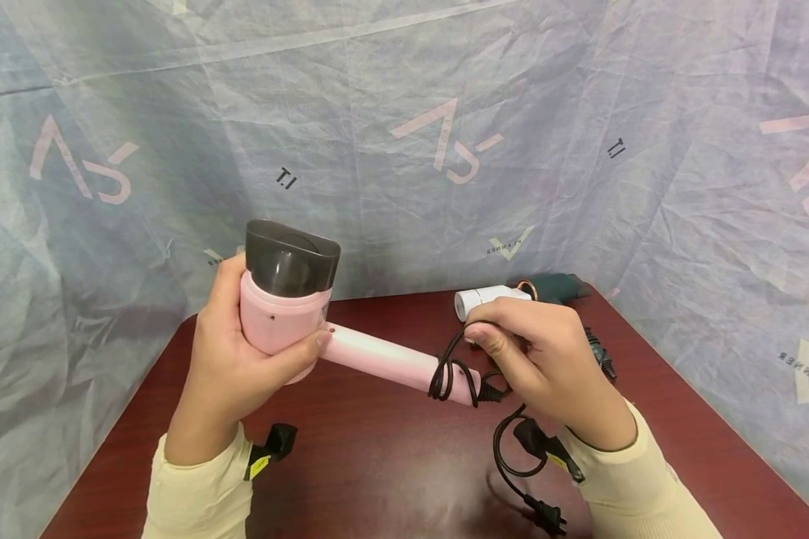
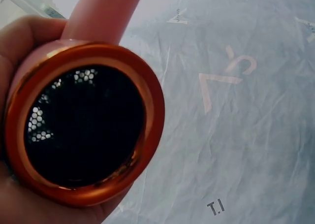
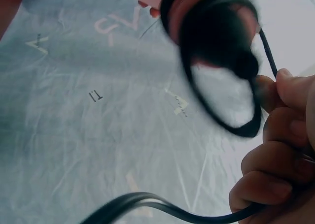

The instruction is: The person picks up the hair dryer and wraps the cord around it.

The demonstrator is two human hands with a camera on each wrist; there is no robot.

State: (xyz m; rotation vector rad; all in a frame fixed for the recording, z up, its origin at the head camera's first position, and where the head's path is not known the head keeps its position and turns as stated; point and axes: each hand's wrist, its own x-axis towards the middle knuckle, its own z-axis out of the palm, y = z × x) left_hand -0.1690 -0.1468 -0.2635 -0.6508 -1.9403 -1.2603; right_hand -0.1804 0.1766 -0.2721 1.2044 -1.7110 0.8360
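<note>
A pink hair dryer (image 1: 384, 361) with a black nozzle (image 1: 293, 262) is held above the table, its handle slanting down to the right. My left hand (image 1: 232, 359) grips it round the barrel, thumb across the front. The left wrist view shows the copper-coloured ring (image 2: 153, 115) and dark grille at the dryer's rear. Several loops of black power cord (image 1: 443, 378) wrap the handle's end. My right hand (image 1: 546, 355) pinches the cord between thumb and forefinger beside that end. From there the cord hangs in a curl down to its plug (image 1: 549, 516).
Behind my right hand, a white hair dryer (image 1: 488, 298) and a dark green one (image 1: 553, 287) lie at the back right of the red-brown table (image 1: 377, 471). A dark plug and cord (image 1: 600, 353) lie right of the hand. Grey printed cloth (image 1: 350, 150) surrounds the table.
</note>
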